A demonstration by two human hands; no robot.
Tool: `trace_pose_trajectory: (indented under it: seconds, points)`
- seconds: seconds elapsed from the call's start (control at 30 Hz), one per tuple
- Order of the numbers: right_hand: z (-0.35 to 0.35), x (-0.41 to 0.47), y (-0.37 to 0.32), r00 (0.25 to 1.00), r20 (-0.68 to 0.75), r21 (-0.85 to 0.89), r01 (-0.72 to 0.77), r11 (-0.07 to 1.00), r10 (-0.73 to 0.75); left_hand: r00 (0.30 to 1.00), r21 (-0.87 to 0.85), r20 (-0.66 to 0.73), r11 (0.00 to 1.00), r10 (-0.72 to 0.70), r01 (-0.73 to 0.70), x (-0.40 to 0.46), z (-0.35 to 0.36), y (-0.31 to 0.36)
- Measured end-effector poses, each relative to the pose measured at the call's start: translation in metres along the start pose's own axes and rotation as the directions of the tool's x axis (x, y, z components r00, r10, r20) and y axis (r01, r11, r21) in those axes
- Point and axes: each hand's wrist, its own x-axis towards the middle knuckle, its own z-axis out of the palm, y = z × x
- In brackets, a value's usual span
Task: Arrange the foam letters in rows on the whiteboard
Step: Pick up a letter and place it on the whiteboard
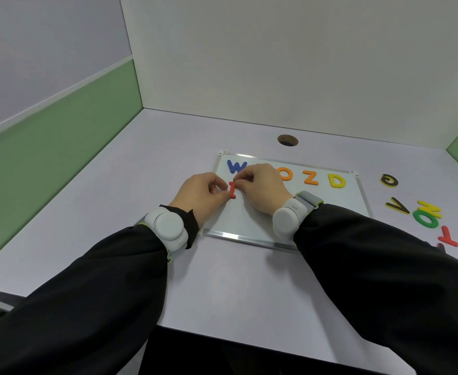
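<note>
A framed whiteboard (338,204) lies on the desk. Its top row holds a blue W (235,166), an orange O (289,174), an orange Z (311,178) and a yellow D (337,180). My right hand (263,186) hides the spot between the W and the O. A red letter I (232,190) sits at the board's left side below the W. My left hand (204,196) pinches its lower part and my right hand pinches its top.
Loose letters lie on the desk right of the board: a face-down G (389,180), a face-down V (397,205), a yellow M (430,208), a green O (425,220) and a red Y (448,237). A cable hole (287,140) sits behind the board. Walls enclose the desk.
</note>
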Motion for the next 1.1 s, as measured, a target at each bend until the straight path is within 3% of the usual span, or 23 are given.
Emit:
trace_pose_trajectory:
  seconds: [0.27, 0.4, 0.57, 0.9, 1.1]
  points:
    - [-0.01, -0.003, 0.006, 0.997, -0.071, 0.118, 0.036, 0.992, -0.028, 0.995, -0.159, -0.072, 0.986, -0.069, 0.057, -0.001, -0.009, 0.003]
    - [-0.019, -0.004, 0.007, 0.987, -0.159, 0.177, 0.033, 0.984, -0.004, 0.996, -0.101, -0.084, 0.995, -0.024, 0.015, 0.001, -0.01, 0.011]
    - [-0.036, -0.012, 0.018, 0.985, -0.17, 0.208, 0.015, 0.978, 0.021, 0.997, -0.066, -0.077, 0.998, 0.017, -0.022, 0.006, -0.002, 0.032]
    - [-0.093, -0.049, 0.079, 0.947, -0.268, 0.198, -0.125, 0.972, 0.176, 0.981, 0.042, 0.053, 0.981, 0.189, -0.191, 0.008, 0.047, 0.095]
    - [-0.129, -0.073, 0.116, 0.904, -0.35, 0.046, -0.246, 0.968, 0.246, 0.956, 0.078, 0.175, 0.964, 0.236, -0.253, 0.006, 0.093, 0.13]
